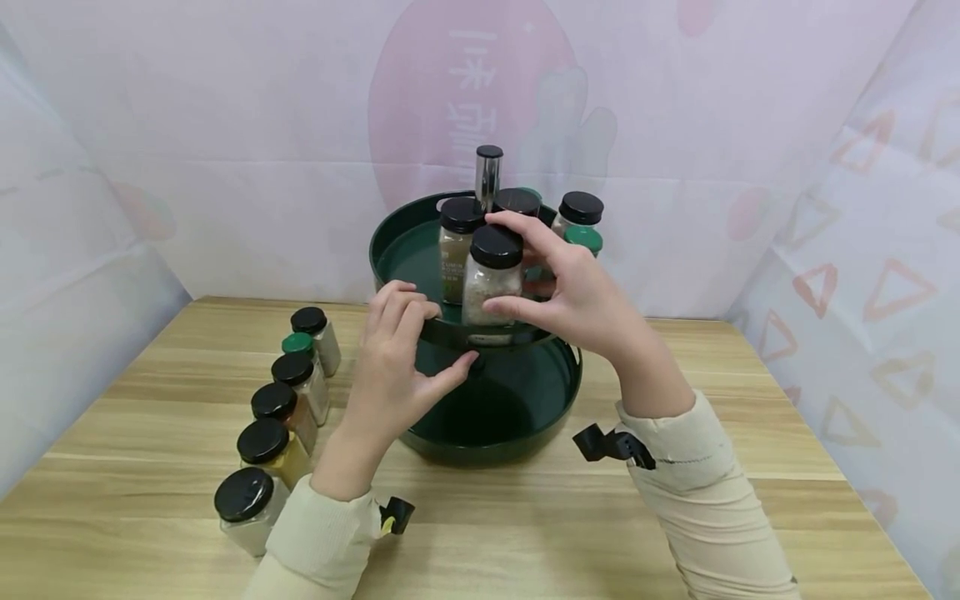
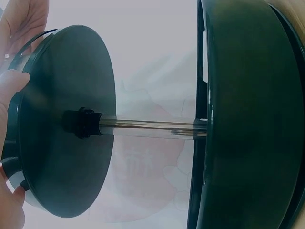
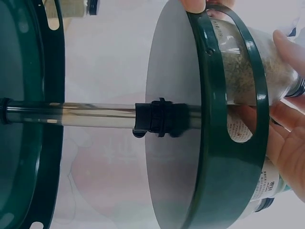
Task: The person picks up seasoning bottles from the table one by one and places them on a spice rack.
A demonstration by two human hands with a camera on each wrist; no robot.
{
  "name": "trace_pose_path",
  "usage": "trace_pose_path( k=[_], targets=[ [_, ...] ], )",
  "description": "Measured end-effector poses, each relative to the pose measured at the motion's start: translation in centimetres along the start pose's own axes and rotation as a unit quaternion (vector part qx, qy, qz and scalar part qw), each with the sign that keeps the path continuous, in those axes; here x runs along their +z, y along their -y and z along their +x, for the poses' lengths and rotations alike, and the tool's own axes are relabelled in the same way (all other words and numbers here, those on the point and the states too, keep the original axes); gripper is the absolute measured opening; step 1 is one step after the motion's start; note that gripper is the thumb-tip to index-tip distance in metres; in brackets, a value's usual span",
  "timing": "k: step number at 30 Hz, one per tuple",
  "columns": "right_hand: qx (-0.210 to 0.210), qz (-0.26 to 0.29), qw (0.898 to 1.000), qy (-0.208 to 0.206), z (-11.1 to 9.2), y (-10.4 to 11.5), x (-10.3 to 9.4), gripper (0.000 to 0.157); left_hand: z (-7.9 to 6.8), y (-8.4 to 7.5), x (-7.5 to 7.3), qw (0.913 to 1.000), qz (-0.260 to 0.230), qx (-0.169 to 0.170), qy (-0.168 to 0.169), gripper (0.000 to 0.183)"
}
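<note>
My right hand grips a black-lidded spice jar at the front of the upper tray of a dark green two-tier rack. In the right wrist view, this jar shows speckled, pale contents through the slot in the tray wall. My left hand holds the front-left rim of the upper tray, fingers over the edge and thumb lower down. Behind the gripped jar stands a cumin jar. Other jars, including a green-lidded jar, stand at the tray's right, partly hidden by my right hand.
Below hangs the wider view of the lower tray, joined by a metal pole. Several spice jars stand in a slanting row on the wooden table at left, the nearest a white-filled jar. Printed cloth stands behind.
</note>
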State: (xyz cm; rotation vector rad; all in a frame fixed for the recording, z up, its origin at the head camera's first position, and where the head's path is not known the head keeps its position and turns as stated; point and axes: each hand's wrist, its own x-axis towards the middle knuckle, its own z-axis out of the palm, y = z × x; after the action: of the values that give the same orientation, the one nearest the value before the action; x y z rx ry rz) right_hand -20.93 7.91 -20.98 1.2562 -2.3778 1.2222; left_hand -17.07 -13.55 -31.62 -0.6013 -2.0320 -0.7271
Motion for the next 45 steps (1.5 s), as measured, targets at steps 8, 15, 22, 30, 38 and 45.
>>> trace_pose_path(
  k=[8,15,22,30,38,45],
  targets=[
    [0.04,0.032,0.999,0.008,-0.7,0.0,-0.1,0.081,0.0,0.1,0.1,1.0,-0.002,-0.002,-0.001,0.053],
    [0.061,0.085,0.994,0.006,-2.5,-0.6,-0.3,0.074,-0.1,0.1,0.1,1.0,0.007,-0.003,0.001,0.053],
    [-0.032,0.159,0.986,-0.04,-4.6,-2.0,-0.8,0.048,0.0,0.2,0.0,1.0,0.004,0.0,-0.004,0.053],
    [-0.063,0.243,0.962,-0.109,-7.4,-4.1,-1.6,0.031,-0.1,0.2,0.0,1.0,0.003,0.002,-0.008,0.052],
    [0.016,0.286,0.941,-0.179,-9.6,-6.6,-3.1,0.028,0.0,0.2,0.0,1.0,0.003,0.005,-0.003,0.052],
    [0.095,0.323,0.924,-0.183,-10.9,-8.9,-3.5,0.027,-0.1,0.3,0.1,1.0,0.004,0.004,-0.005,0.052]
  ],
)
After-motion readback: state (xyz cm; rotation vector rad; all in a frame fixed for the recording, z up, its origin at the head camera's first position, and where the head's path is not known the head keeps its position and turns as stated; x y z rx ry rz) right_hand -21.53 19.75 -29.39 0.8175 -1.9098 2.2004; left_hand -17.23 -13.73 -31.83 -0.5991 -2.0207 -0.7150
